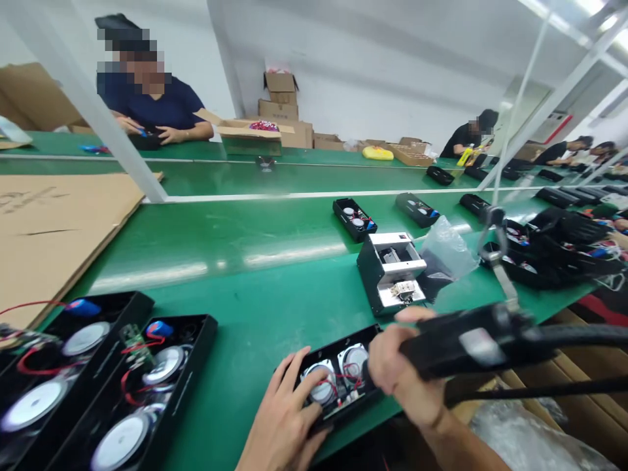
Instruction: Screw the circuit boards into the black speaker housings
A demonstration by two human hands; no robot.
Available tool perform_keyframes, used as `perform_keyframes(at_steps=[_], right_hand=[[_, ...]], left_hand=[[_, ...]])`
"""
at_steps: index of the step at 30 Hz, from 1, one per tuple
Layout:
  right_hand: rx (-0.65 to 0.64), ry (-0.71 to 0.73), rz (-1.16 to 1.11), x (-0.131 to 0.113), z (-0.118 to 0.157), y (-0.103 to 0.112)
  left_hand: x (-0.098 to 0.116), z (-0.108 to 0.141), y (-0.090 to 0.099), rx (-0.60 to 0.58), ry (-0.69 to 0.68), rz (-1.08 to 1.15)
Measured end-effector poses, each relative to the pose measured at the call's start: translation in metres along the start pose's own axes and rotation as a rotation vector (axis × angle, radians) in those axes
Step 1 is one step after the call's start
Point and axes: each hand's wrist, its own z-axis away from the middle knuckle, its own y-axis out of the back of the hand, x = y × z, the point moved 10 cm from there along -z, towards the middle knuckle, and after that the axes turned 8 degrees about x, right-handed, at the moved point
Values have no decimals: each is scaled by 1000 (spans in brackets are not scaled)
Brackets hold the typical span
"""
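Observation:
My left hand [287,412] grips the left end of a black speaker housing [360,411], its fingers reaching over the rim. Two round silver speakers with red wires sit inside this open housing, along with a small circuit board at its front side. In my right hand [405,369] is a black electric screwdriver [466,347], tilted, with its working end down at the housing's right part. The tip is hidden behind my fingers. A cable leaves the screwdriver's back, and a metal hook [501,268] hangs just above it. Behind the housing stands a screw feeder [392,271] holding a small white part.
Two more open speaker housings [196,356] with blue cylinders stand at left, near a cardboard sheet [63,222]. Further housings [354,219] lie along the green bench. A plastic bag [449,245] sits beside the feeder. Cardboard boxes are lower right. Co-workers [157,108] sit opposite.

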Motion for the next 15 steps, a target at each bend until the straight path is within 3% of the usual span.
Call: perform_keyframes(at_steps=[2,4,6,10,15], right_hand=[[197,102,-46,-14,-37,40],[372,170,90,-15,-70,75],[438,194,201,-7,-98,96],[418,146,291,21,-125,107],[290,-15,360,42,-120,101]], left_hand=[[-4,8,11,-13,-15,-3],[-6,17,22,-8,-40,-29],[-2,21,27,-1,-86,-56],[14,3,33,47,-150,-43],[30,-42,25,-3,-137,16]])
